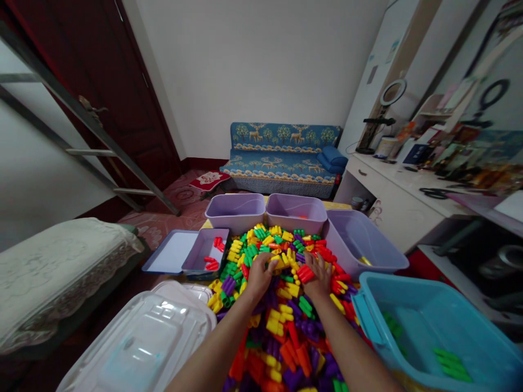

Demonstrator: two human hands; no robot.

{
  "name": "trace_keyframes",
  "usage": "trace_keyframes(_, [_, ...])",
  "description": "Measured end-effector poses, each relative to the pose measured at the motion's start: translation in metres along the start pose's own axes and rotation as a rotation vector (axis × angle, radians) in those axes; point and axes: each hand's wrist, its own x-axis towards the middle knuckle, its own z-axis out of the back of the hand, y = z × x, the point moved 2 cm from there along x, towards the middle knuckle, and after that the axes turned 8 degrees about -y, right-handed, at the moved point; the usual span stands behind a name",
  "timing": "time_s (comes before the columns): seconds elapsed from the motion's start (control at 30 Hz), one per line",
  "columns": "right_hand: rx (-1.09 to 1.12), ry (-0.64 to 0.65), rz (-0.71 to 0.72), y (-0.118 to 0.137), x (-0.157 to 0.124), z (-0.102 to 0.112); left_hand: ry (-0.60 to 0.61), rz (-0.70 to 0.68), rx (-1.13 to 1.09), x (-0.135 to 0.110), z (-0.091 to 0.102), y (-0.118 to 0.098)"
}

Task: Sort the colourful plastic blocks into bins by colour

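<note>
A big heap of plastic blocks [281, 305] in red, yellow, green, purple and orange covers the table in front of me. My left hand [261, 275] rests on the heap with its fingers curled down among yellow and green blocks. My right hand [316, 275] lies beside it, fingers closed around a red block [305, 273]. What the left fingers hold, if anything, is hidden.
Purple bins stand behind the heap: one at the back left [236, 212], one in the middle [296, 211], a larger one at the right [359, 245]. A small tray [204, 253] holds red blocks. A blue tub [433, 326] holds green blocks. A clear lid [143, 337] lies at the left.
</note>
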Motion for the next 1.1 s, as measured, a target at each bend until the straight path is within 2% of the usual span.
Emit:
trace_keyframes(0.17, [0.175,0.009,-0.063,-0.005,0.004,-0.003,0.003,0.079,-0.022,-0.001,0.001,0.007])
trace_keyframes(0.3, [0.616,0.088,-0.206,-0.016,0.031,-0.003,-0.01,0.111,-0.093,0.004,0.001,0.012])
trace_keyframes(0.37, [0.755,0.094,-0.226,-0.018,0.048,0.001,-0.001,0.116,-0.111,0.005,0.001,0.015])
trace_keyframes(0.47, [0.877,0.062,-0.189,-0.004,0.059,0.013,-0.001,0.126,-0.145,0.006,0.0,0.017])
trace_keyframes(0.53, [0.963,0.097,-0.134,0.016,0.054,0.022,-0.009,0.138,-0.183,0.006,0.0,0.018])
trace_keyframes(0.63, [0.862,0.183,-0.007,0.05,0.037,0.033,0.007,0.125,-0.252,0.006,0.0,0.016])
trace_keyframes(0.7, [0.741,0.182,0.046,0.066,0.026,0.037,0.028,0.103,-0.266,0.006,0.001,0.015])
trace_keyframes(0.77, [0.664,0.175,0.047,0.074,0.02,0.037,0.033,0.1,-0.237,0.005,0.002,0.016])
trace_keyframes(0.87, [0.686,0.166,-0.007,0.068,0.022,0.033,0.016,0.131,-0.156,0.004,0.003,0.019])
trace_keyframes(0.97, [0.924,0.032,-0.186,0.041,0.037,0.035,0.047,0.137,-0.114,0.002,-0.001,0.026])
trace_keyframes(1.03, [1.198,-0.115,-0.437,0.014,0.051,0.039,0.074,0.106,-0.092,0.001,-0.005,0.031])
trace_keyframes(1.1, [1.527,-0.256,-0.779,-0.015,0.062,0.044,0.075,0.079,-0.065,0.0,-0.009,0.037])
